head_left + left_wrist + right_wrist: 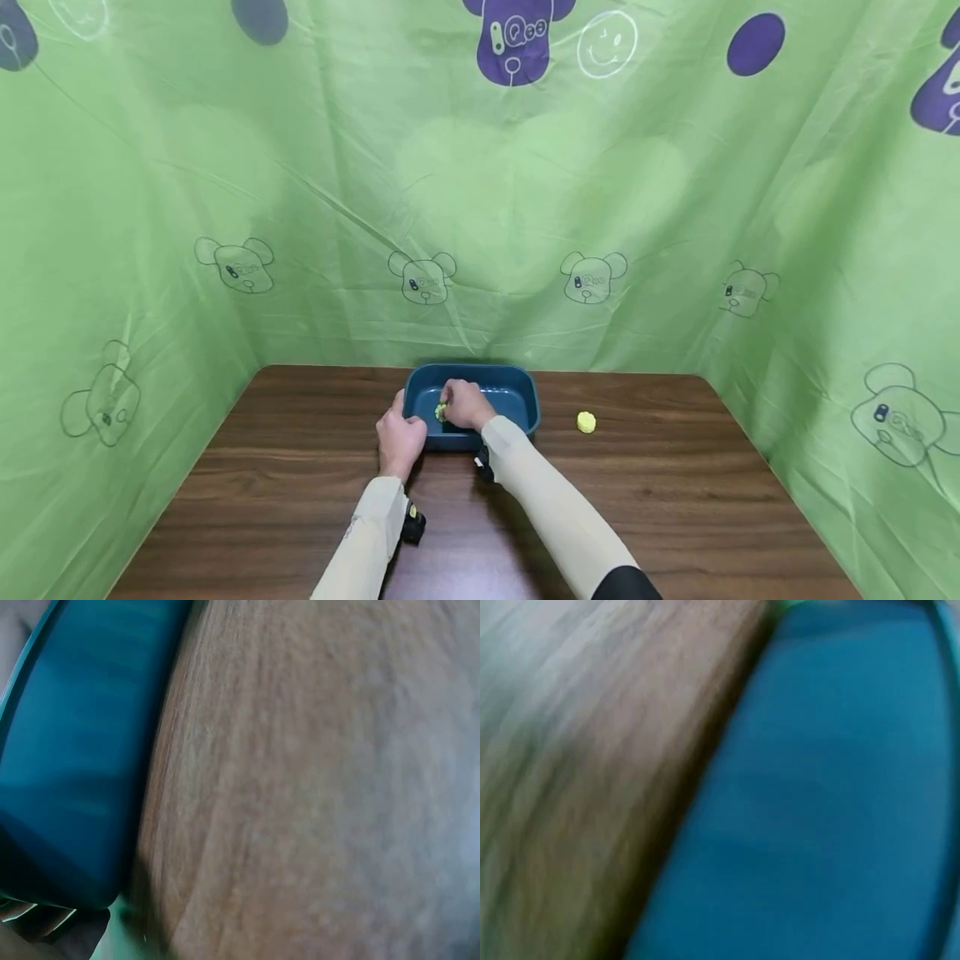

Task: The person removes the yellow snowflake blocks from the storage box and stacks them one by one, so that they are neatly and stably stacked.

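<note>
A dark blue rectangular plastic basin [510,442] stands at the back of the table. At its left end, my left hand [400,433] holds the side and near-left corner; some of its fingers [71,937] show in the left wrist view, against the basin's end. My right hand [467,405] reaches down inside the basin and pinches a small yellow-green piece with a bumpy edge [440,412] near the left end. The hand partly hides that piece. In the right wrist view only the basin's outer wall [802,787] and blurred table appear, with neither hand visible.
A small round pale-yellow piece with a scalloped edge [586,422] lies on the brown wooden table [675,500], right of the basin. Green printed cloth [510,317] hangs along the table's back and both sides.
</note>
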Motion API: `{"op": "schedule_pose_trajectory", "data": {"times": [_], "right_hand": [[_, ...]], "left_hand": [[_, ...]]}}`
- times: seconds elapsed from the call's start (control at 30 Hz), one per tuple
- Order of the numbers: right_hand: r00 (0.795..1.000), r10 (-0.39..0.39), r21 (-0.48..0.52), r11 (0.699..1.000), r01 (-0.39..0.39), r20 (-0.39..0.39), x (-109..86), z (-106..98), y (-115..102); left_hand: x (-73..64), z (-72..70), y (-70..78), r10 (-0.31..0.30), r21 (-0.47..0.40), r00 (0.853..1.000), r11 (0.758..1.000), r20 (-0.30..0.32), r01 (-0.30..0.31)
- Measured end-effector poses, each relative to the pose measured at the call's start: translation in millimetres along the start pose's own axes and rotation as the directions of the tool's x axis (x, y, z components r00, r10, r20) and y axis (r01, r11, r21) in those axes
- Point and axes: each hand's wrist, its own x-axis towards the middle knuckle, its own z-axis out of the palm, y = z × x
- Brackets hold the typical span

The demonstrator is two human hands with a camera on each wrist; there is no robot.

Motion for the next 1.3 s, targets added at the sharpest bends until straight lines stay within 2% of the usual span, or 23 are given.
{"op": "schedule_pose_trajectory", "data": {"times": [0.13,0.23,0.37,0.43,0.57,0.8,0.97,1.1,1.3], "right_hand": [[0.994,-0.059,0.121,0.99,0.069,-0.087,-2.6,-23,6],[0.983,-0.069,0.183,0.978,0.1,-0.169,-5.4,-44,18],[0.974,-0.015,0.319,0.944,0.088,-0.226,-14.3,-78,39],[0.971,0.023,0.352,0.934,0.064,-0.236,-20.3,-93,51],[0.967,0.105,0.327,0.945,-0.024,-0.233,-34.9,-117,83],[0.948,0.252,0.304,0.935,-0.185,-0.196,-62.4,-136,140],[0.926,0.334,0.265,0.922,-0.282,-0.177,-80.2,-142,162],[0.916,0.359,0.238,0.919,-0.313,-0.18,-90.9,-141,175],[0.922,0.353,0.204,0.925,-0.32,-0.156,-96.8,-139,187]], "left_hand": [[1.8,-2.8,-0.9,-0.002,-0.005,1.0,1.0,0.007,0.002],[0.9,-4.1,-1.5,-0.014,-0.008,0.999,1.0,0.029,0.014],[-1.2,-4.4,-2.2,-0.017,-0.014,0.999,1.0,0.039,0.018],[-1.5,-3.9,-2.4,-0.012,-0.015,0.999,1.0,0.029,0.012],[-1.6,-2.7,-1.8,-0.006,-0.021,0.999,1.0,0.032,0.007],[-1.2,-1.7,-2.8,0.003,-0.016,1.0,1.0,0.015,-0.003],[-2.5,-3.0,-2.8,0.008,-0.028,1.0,1.0,0.02,-0.008],[-2.9,-2.7,-2.1,0.014,-0.029,0.999,0.999,0.03,-0.013],[-1.8,-2.1,-0.6,0.02,-0.024,1.0,1.0,0.024,-0.02]]}}
